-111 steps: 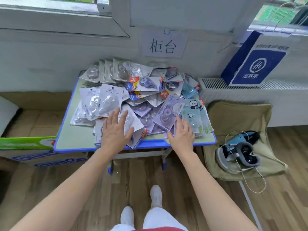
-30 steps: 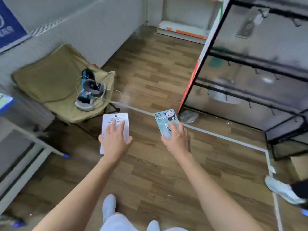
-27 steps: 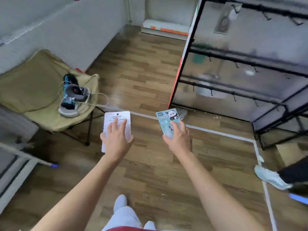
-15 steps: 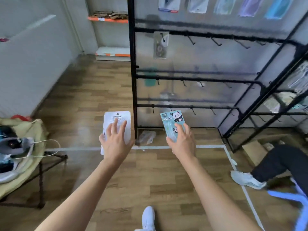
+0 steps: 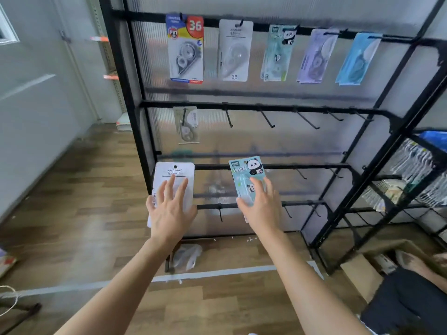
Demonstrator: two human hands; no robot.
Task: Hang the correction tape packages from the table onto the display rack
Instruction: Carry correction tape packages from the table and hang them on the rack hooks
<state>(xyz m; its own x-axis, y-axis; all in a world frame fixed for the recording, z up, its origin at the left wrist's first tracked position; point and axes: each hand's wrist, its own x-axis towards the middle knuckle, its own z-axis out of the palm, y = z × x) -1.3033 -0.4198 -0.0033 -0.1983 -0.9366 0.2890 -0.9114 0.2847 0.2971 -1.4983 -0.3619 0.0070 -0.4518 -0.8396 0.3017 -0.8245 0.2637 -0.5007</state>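
My left hand holds a white correction tape package upright, fingers spread over its front. A light blue panda correction tape package stands up in my right hand, which grips its lower part. Both packages are held in front of the lower bars of the black display rack. Several packages hang along the rack's top bar, among them a white package and a panda package. One clear package hangs on the second bar, whose other hooks are bare.
A grey wall and door stand at the left over wood flooring. A crumpled plastic bag lies at the rack's foot. Another person's dark-clothed leg and a cardboard box are at the lower right. More stocked shelving stands to the right.
I took one package in each hand from the table pile, then turned right. The view has swung and risen from the floor onto the rack's upper rows; both hands keep their packages.
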